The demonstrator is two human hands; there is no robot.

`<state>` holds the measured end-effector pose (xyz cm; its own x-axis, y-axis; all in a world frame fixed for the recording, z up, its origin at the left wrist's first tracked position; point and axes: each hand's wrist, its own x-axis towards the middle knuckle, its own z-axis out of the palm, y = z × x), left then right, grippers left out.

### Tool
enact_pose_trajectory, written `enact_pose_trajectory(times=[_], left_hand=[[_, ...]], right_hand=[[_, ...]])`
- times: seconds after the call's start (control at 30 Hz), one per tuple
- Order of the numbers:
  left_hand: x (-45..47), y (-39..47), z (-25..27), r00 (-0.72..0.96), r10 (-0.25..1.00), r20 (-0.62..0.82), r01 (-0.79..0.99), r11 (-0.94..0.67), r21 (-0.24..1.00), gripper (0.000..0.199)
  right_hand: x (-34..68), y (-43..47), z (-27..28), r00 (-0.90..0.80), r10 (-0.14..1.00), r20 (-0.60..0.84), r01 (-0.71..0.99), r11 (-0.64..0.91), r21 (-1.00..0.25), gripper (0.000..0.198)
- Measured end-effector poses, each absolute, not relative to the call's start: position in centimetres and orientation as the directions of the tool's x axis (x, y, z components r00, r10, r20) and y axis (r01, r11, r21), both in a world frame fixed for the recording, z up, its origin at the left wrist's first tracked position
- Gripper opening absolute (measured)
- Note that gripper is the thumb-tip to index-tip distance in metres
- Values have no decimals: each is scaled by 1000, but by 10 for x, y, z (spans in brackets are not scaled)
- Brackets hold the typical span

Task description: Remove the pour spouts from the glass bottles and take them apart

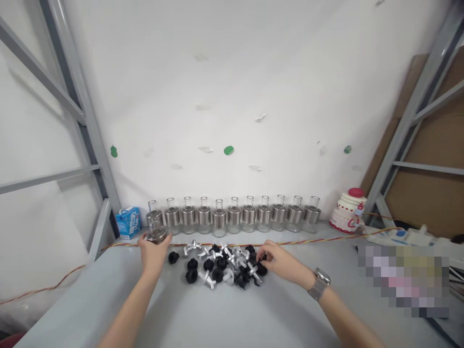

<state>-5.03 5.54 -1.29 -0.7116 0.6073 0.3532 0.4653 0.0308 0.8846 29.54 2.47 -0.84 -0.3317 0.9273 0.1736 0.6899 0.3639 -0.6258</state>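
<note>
Glass bottles (219,220) with steel bands stand in a row across the middle of the frame, their necks bare. Left of centre, the left hand (154,253) curls around a separate bottle (157,236), holding it in front of the row's left end. At lower centre, black caps (192,276) and silver spouts (208,279) lie heaped on the grey table (217,319). At the heap's right edge, the right hand (277,259) has its fingers drawn nearly together; whether they grip anything is unclear. Progress looks slight: no bottle visibly wears a top, and the heap seems all left.
</note>
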Motion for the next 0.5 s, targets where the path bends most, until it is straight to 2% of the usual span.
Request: enact_pose_trajectory(times=[0.1,0.17,0.23,0.3,0.37,0.43,0.5], left_hand=[[-33,41,0,-738,461,492,562,16,827,88],[-18,29,6,-541,322,777,786,-136,603,75],[0,17,8,-316,342,885,856,-299,421,51],[20,6,5,-51,551,833,822,-450,349,33],[40,-4,0,289,704,649,755,-585,297,29],[56,-12,-5,515,699,497,691,-681,242,31],[65,-18,-10,599,685,415,660,-716,229,38]], right_hand=[[298,18,-7,-339,931,138,696,346,-629,21],[299,17,-7,-332,934,131,684,335,-648,23],[299,18,-10,-322,939,125,674,320,-666,23],[299,21,-16,-296,946,129,679,304,-668,22],[298,25,-23,-248,957,153,699,286,-655,20],[297,29,-30,-203,963,175,720,268,-640,19],[296,30,-34,-180,965,188,731,260,-631,18]])
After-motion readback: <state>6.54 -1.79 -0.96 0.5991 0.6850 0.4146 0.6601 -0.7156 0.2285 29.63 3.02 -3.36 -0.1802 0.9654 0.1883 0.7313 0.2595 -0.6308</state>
